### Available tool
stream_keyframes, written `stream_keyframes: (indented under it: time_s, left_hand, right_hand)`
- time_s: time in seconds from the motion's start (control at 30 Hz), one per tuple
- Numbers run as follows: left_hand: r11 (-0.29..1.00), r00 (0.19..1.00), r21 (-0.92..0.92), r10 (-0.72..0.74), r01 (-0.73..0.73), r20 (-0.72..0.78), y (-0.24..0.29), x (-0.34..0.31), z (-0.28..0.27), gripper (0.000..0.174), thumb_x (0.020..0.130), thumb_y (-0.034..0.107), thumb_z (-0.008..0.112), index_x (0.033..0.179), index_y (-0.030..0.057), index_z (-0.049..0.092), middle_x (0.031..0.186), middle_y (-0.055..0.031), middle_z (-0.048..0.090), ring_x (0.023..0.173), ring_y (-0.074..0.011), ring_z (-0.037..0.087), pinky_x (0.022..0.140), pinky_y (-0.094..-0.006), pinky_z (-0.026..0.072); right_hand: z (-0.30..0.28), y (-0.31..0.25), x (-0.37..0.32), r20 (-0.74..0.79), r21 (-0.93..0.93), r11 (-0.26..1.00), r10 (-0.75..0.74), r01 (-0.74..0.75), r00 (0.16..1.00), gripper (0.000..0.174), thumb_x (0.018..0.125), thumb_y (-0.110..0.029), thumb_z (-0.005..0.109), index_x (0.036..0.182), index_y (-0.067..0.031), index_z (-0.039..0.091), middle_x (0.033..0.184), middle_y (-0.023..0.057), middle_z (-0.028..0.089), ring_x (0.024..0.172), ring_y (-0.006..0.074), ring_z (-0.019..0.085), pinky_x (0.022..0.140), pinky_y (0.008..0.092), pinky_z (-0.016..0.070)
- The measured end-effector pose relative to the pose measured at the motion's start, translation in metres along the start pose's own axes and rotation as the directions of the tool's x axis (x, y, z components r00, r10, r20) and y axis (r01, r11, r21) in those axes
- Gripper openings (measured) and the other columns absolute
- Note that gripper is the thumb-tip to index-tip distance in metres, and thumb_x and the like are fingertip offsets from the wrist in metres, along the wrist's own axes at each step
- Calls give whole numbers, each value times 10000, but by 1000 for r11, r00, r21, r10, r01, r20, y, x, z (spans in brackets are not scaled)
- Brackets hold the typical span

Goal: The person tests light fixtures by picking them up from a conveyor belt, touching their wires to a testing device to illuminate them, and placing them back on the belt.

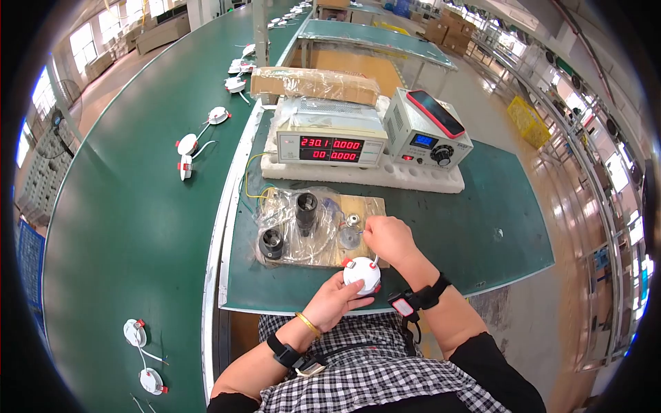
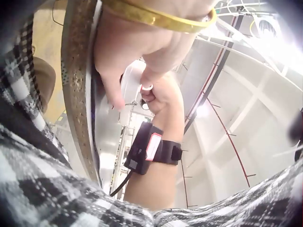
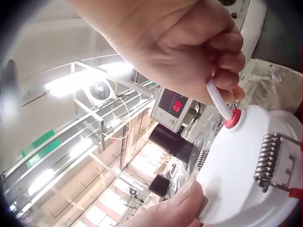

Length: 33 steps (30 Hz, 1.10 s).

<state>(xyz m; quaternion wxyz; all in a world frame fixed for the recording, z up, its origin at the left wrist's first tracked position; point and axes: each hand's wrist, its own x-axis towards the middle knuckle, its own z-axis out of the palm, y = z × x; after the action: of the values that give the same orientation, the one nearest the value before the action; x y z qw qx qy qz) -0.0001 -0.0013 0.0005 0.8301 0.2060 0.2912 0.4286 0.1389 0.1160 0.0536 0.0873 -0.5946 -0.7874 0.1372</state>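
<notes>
A round white downlight [image 1: 362, 274] with red-tipped spring clips is held in my left hand [image 1: 333, 301], thumb across its face, close over the near edge of the wooden board. My right hand [image 1: 390, 241] grips the white cable [image 3: 219, 100] that leaves the downlight through a red grommet [image 3: 233, 118]. Seen from the right wrist, the cable runs up into curled fingers, which hide its end. A metal coil spring [image 3: 268, 161] shows on the downlight's side. The board [image 1: 323, 256], partly covered in clear plastic, carries two black sockets [image 1: 306, 206] and a small round metal piece [image 1: 353, 220].
Behind the board, a power meter [image 1: 332, 146] with red digits and a grey supply box [image 1: 423, 134] stand on white foam. A phone [image 1: 436, 113] lies on the box. Several downlights [image 1: 187, 144] with cables lie along the green conveyor belt [image 1: 131, 227] at left.
</notes>
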Motion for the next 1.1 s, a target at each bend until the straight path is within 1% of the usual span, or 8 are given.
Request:
stream_keyframes:
  time_s: [0.13, 0.3, 0.37, 0.5, 0.63, 0.83, 1.07, 1.1]
  left_hand:
    - [1000, 1000, -12, 19, -19, 10, 4, 0, 2, 371, 951, 150, 541, 1261, -32, 450, 1239, -97, 545, 1126, -183, 546, 988, -318, 459]
    - [1000, 999, -24, 9, -10, -51, 6, 0, 3, 341, 964, 143, 511, 1239, -56, 474, 1228, -123, 563, 1111, -202, 568, 988, -332, 457]
    - [988, 997, -147, -63, 57, -37, 4, 2, -4, 349, 982, 176, 476, 1233, -67, 476, 1229, -138, 560, 1119, -214, 564, 991, -342, 458]
    - [993, 999, -115, -26, 23, -22, 3, 2, -4, 348, 985, 206, 479, 1215, -54, 498, 1195, -125, 581, 1080, -193, 578, 979, -324, 464]
    - [998, 998, -55, -42, 40, -37, 3, 3, -1, 341, 961, 139, 521, 1240, -48, 460, 1240, -109, 541, 1112, -182, 552, 971, -312, 477]
    - [999, 998, 32, 12, -10, -61, 0, 3, 1, 366, 951, 130, 536, 1256, -46, 442, 1232, -120, 546, 1097, -199, 569, 965, -302, 486]
    - [1000, 999, -9, 7, -7, -43, 0, 4, 1, 368, 947, 106, 536, 1266, -39, 426, 1240, -105, 533, 1105, -186, 555, 964, -300, 485]
    - [997, 999, 75, 12, -8, -51, -2, 5, -1, 371, 946, 107, 538, 1269, -37, 425, 1236, -98, 534, 1108, -183, 552, 965, -299, 481]
  right_hand:
    - [3, -3, 5, -31, -80, 996, -30, 27, 999, 177, 786, -222, 582, 782, -58, 648, 741, 166, 650, 738, 361, 642, 692, 460, 515]
    - [3, -7, 4, -13, -150, 987, -60, 57, 998, 172, 796, -207, 590, 779, -41, 634, 733, 180, 647, 736, 367, 644, 677, 466, 516]
    - [3, -8, 3, -16, -153, 986, -63, 60, 998, 170, 798, -202, 589, 787, -38, 630, 734, 180, 648, 735, 365, 645, 671, 467, 515]
    - [3, -9, 2, -15, -159, 985, -75, 72, 997, 169, 804, -199, 590, 799, -34, 621, 729, 179, 647, 728, 361, 645, 657, 469, 511]
    - [3, -8, 2, -8, -166, 983, -85, 82, 996, 169, 804, -201, 595, 801, -33, 617, 725, 177, 646, 723, 361, 644, 653, 469, 510]
    - [5, -7, 0, -43, -165, 981, -112, 104, 993, 172, 806, -199, 594, 777, -32, 616, 711, 178, 642, 708, 362, 643, 646, 469, 510]
    - [3, -8, 0, -60, -153, 983, -115, 105, 992, 178, 807, -205, 583, 756, -38, 619, 703, 178, 640, 697, 365, 643, 638, 471, 513]
    - [3, -8, 0, -52, -158, 983, -105, 96, 993, 179, 807, -207, 581, 756, -39, 620, 704, 177, 641, 699, 365, 643, 639, 471, 514]
